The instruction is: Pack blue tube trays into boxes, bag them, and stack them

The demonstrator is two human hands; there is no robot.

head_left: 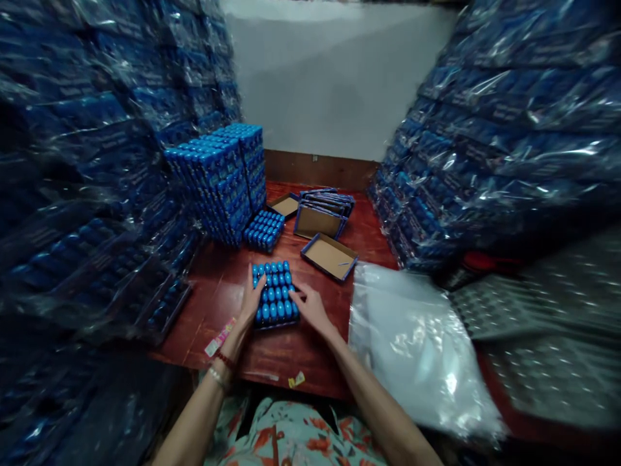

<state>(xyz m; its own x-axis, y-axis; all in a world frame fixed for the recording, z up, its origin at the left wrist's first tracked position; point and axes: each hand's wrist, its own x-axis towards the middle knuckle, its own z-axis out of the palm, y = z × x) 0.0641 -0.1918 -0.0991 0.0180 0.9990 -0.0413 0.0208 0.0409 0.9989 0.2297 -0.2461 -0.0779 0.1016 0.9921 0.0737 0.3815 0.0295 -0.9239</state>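
Observation:
A block of shiny blue round-topped pieces (275,294), packed in even rows, sits on the red-brown table in front of me. Along its left side lies my left hand (251,299), with the thumb over the edge of the top. My right hand (311,307) grips the right side, its fingers bent against the outer row. Between them the two hands clasp the block; its underside is hidden. Just behind it stands a similar low blue block (264,230). To the right rests a shallow open cardboard tray (330,256) with a small pale strip inside.
Tall stacks of blue packs (218,184) stand at the back left. Several cardboard trays (320,221) lean together behind. Clear plastic bags (412,343) lie at the right. Plastic-wrapped piles (485,142) wall both sides. Small wrapper scraps (297,380) lie near the table's front edge.

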